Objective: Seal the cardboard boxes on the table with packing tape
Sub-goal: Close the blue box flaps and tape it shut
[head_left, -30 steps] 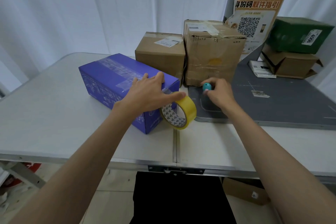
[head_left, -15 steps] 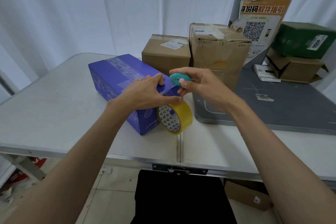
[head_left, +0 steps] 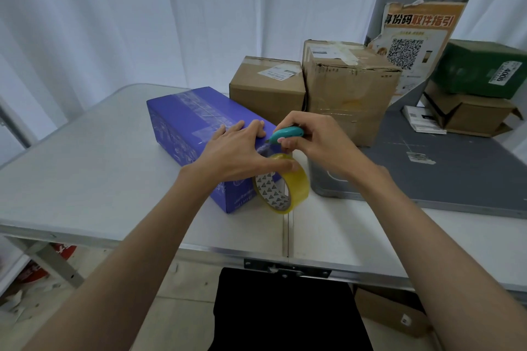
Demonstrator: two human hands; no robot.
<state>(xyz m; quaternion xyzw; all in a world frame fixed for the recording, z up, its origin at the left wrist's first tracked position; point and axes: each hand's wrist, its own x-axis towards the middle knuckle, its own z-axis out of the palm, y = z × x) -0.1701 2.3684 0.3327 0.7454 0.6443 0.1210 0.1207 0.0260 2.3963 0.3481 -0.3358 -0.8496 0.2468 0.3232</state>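
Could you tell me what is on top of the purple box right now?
Clear tape strips run along the top of the purple box, and the left hand rests on its near end. The tape beneath that hand is hidden.

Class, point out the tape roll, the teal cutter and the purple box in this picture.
tape roll (head_left: 296, 184): head view, yellow outer band.
teal cutter (head_left: 286, 133): head view, body between the fingers.
purple box (head_left: 182, 111): head view, top face.
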